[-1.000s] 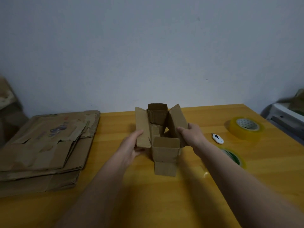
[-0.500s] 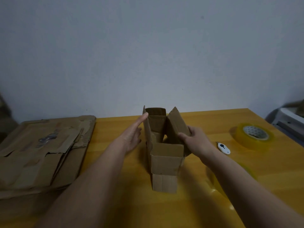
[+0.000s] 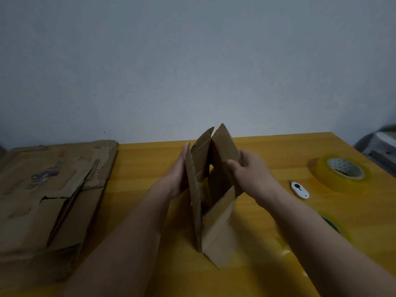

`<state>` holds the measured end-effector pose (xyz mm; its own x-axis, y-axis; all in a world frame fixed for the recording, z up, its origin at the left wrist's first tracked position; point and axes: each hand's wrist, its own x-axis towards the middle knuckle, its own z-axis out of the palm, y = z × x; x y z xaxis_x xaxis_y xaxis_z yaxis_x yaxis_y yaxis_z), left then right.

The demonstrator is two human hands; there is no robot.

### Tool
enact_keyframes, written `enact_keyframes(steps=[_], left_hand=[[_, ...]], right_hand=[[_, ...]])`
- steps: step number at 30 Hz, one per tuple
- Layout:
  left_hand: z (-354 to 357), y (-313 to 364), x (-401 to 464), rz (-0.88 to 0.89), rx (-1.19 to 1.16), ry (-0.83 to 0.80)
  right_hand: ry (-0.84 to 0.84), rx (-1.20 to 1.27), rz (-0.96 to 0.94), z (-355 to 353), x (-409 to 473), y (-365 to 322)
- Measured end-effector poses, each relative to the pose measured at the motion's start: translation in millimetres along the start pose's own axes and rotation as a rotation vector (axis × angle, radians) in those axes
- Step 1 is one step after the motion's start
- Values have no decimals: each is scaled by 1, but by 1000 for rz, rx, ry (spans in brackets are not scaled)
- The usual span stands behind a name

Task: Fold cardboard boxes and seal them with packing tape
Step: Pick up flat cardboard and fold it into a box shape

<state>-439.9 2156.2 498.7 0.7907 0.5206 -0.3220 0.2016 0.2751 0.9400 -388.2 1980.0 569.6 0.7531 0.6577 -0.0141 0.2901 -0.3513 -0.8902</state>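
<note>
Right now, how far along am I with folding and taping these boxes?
Early on. One small cardboard box stands opened on the table, flaps up and untaped. Your left hand presses flat on its left flap; your right hand grips the right one. The packing tape roll lies untouched, and the flattened cardboard stack waits.

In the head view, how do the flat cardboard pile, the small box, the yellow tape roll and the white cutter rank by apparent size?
1. flat cardboard pile
2. small box, nearer the camera
3. yellow tape roll
4. white cutter
</note>
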Motion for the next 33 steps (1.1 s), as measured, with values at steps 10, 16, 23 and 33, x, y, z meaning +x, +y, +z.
enact_keyframes(steps=[10,16,23,33], left_hand=[[-22,1,-58,170,-83,-172],[5,38,-93,142,73,-10],[24,49,-102,149,306,111],[21,47,-104,152,221,106]], right_hand=[[-86,484,138,-6,-6,1],[-203,570,214,-3,-4,12],[-177,668,466,21,19,43],[-243,710,484,44,43,68]])
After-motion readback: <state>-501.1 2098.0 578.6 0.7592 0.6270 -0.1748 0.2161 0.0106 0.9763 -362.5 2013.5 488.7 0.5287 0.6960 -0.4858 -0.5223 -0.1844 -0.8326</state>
